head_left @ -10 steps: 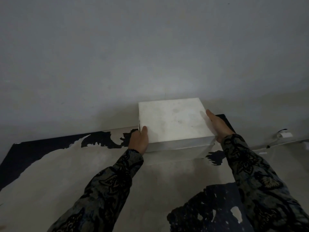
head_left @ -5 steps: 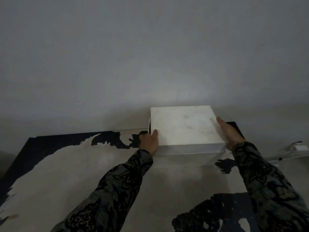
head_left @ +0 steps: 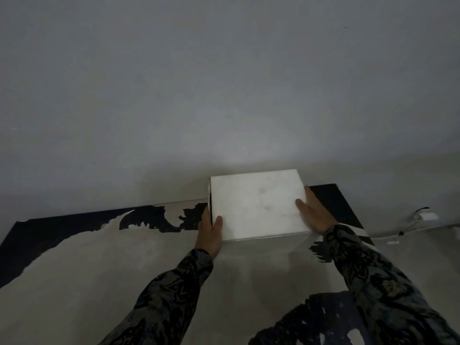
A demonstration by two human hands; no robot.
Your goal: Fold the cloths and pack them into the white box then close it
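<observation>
Both hands are on the white box (head_left: 256, 205), one at each side. The left hand (head_left: 210, 231) clasps the box's near left corner: its thumb lies on top of the lid by the near edge, while the fingers reach down along the left side wall, where they are partly hidden; its grip is closed on the box. The right hand (head_left: 315, 211) lies along the right edge of the lid with its fingers straight and pointing away from the person, the thumb spread inward on the lid's top; this grip is open, pressing flat rather than curling around anything.

The box sits with its lid down, and a thin dark gap shows along the upper left side. It stands at the far side of the surface (head_left: 99, 282), close to the grey wall (head_left: 224, 83); whether it touches the wall cannot be told. The surface is covered in a pale and black blotched pattern, and the box rests where a black patch meets the pale part. No cloths show outside the box.

Both forearms wear dark patterned sleeves (head_left: 174, 290) that reach to the wrists. To the right of the surface, a small white object with a cable (head_left: 427, 216) lies on the floor near the wall.
</observation>
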